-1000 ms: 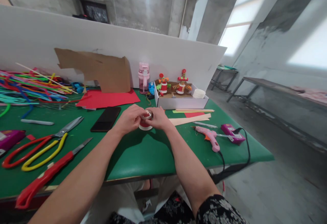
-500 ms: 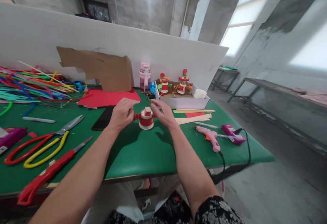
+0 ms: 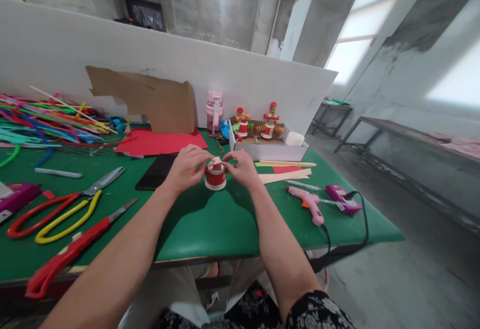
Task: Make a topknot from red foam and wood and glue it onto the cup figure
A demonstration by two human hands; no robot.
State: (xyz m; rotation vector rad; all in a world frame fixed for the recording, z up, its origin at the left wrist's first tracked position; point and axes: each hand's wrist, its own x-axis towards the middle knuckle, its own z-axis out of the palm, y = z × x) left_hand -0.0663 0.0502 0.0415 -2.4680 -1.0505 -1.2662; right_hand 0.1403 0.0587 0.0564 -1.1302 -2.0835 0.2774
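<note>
We see both hands meet over a small red and white cup figure (image 3: 215, 177) that stands upright on the green surface (image 3: 210, 229).

The left hand (image 3: 186, 167) comes in from the left. Its fingers (image 3: 204, 156) are curled narrow and close on the small piece on top of the figure, at its left side. The right hand (image 3: 243, 167) comes in from the right. Its fingers (image 3: 227, 156) are likewise drawn narrow and meet the same top piece from the right. We cannot tell whether either hand grips the piece or only touches it. The body of the figure sits directly below and between the two sets of fingertips.

Beyond the fingers, a white box (image 3: 268, 151) holds two finished figures (image 3: 270, 120) and a stack of white cups (image 3: 294, 138). Left of that box stands a pink bottle (image 3: 214, 111). Just behind the left fingers lies a black phone (image 3: 153, 175), with red paper (image 3: 159, 142) beyond it.

To the right of the right fingers lie paper strips (image 3: 287, 174), then a pink glue gun (image 3: 305, 202) with its black cord (image 3: 352, 244).

Well to the left of the left fingers lie scissors (image 3: 60, 210) with red and yellow handles, a red-handled cutter (image 3: 71, 253), and a heap of coloured pipe cleaners (image 3: 45, 119).
</note>
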